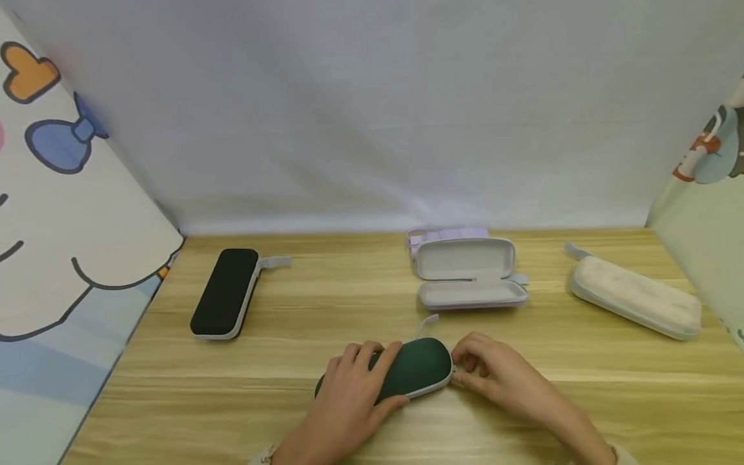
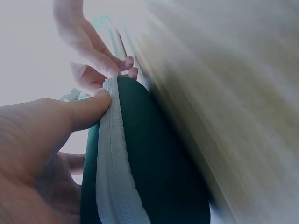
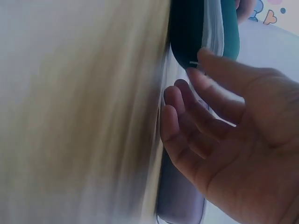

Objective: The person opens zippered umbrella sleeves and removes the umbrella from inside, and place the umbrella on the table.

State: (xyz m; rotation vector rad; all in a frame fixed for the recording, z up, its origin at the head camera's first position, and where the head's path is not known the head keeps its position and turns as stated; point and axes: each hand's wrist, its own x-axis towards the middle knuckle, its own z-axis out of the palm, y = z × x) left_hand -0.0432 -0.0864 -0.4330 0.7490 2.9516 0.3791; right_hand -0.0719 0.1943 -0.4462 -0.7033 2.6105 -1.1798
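Observation:
A dark green zippered case (image 1: 421,365) lies on the wooden table at the front. My left hand (image 1: 349,400) grips it from above at its left part, fingers over the lid and thumb along the near side. In the left wrist view that thumb presses beside the pale zipper (image 2: 112,154), which looks closed along this side. At the case's right end, my right hand (image 1: 506,381) pinches the small zipper pull (image 3: 194,63) between thumb and index finger. Its other fingers curl loosely below. A pale strap (image 1: 429,321) sticks out behind the case.
A black case (image 1: 225,294) lies at the left. Behind my hands stands an open lilac case (image 1: 465,259) with a pale grey inside, a lilac ribbon-like strip (image 1: 465,232) behind it. A whitish case (image 1: 636,297) lies at the right. A white backdrop (image 1: 372,129) closes off the rear.

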